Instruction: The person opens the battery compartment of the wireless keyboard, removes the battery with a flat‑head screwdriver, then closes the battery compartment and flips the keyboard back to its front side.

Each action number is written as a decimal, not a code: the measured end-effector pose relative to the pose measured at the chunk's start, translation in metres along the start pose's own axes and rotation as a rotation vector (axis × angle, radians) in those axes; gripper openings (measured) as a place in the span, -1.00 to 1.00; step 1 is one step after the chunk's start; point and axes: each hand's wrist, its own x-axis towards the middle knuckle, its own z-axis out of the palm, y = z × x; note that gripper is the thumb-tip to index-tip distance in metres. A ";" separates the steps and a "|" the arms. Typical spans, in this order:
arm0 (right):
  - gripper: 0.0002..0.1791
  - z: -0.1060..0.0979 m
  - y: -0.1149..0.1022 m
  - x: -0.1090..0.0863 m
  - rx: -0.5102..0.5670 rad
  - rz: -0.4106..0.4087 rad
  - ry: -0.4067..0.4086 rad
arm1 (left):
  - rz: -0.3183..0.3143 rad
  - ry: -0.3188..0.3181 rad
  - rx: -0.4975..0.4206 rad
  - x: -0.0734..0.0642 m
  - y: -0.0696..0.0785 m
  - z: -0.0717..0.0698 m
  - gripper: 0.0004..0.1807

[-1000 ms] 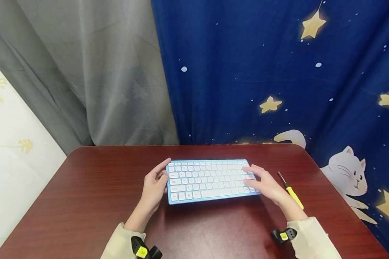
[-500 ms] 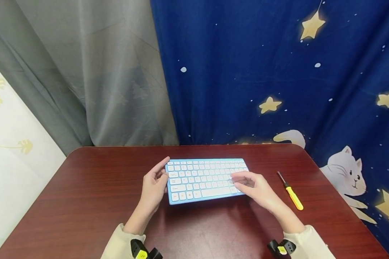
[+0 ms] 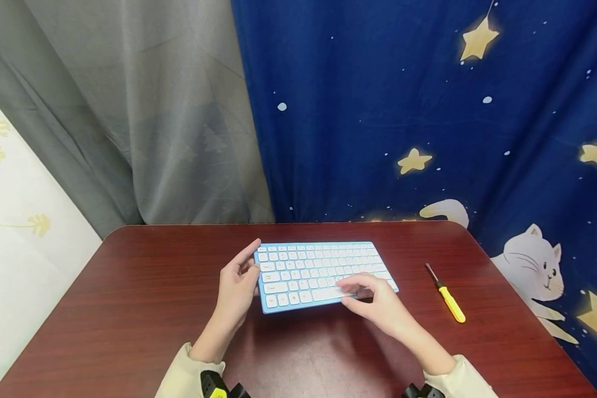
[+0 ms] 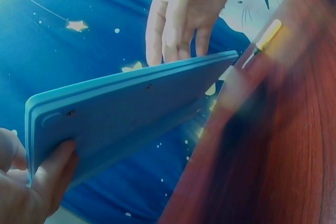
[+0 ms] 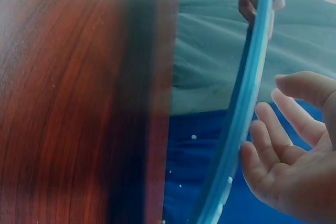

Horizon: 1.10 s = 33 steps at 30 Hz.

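Note:
A light-blue keyboard with white keys [image 3: 323, 265] is held up off the table, tilted. My left hand [image 3: 235, 284] grips its left end; in the left wrist view, fingers [image 4: 59, 166] curl onto its underside, where small screws [image 4: 71, 113] show. My right hand [image 3: 378, 304] is over the front of the keys near the space bar, its fingers loosely bent and holding nothing. The right wrist view has the keyboard edge-on [image 5: 241, 108], with the right fingertips close to the key side; whether they touch cannot be told.
A screwdriver with a yellow handle [image 3: 451, 305] lies on the reddish-brown table [image 3: 144, 309], right of the keyboard. Behind the table's far edge hang a grey curtain [image 3: 189, 121] and a blue curtain with stars [image 3: 338, 121].
The right hand has slid leftward and toward me, from the keyboard's right end to near the space bar. The left hand keeps its grip almost unmoved; the keyboard has tilted slightly.

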 end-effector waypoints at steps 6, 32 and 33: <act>-0.75 0.007 0.001 0.000 -0.135 -0.052 0.064 | -0.014 0.013 0.021 -0.002 0.005 0.002 -0.46; -0.66 0.008 0.007 0.005 -0.683 -0.550 0.236 | -0.045 0.010 -0.067 -0.009 0.018 0.018 -0.48; -0.68 0.008 0.007 0.005 -0.697 -0.552 0.244 | -0.044 0.008 -0.071 -0.009 0.019 0.019 -0.48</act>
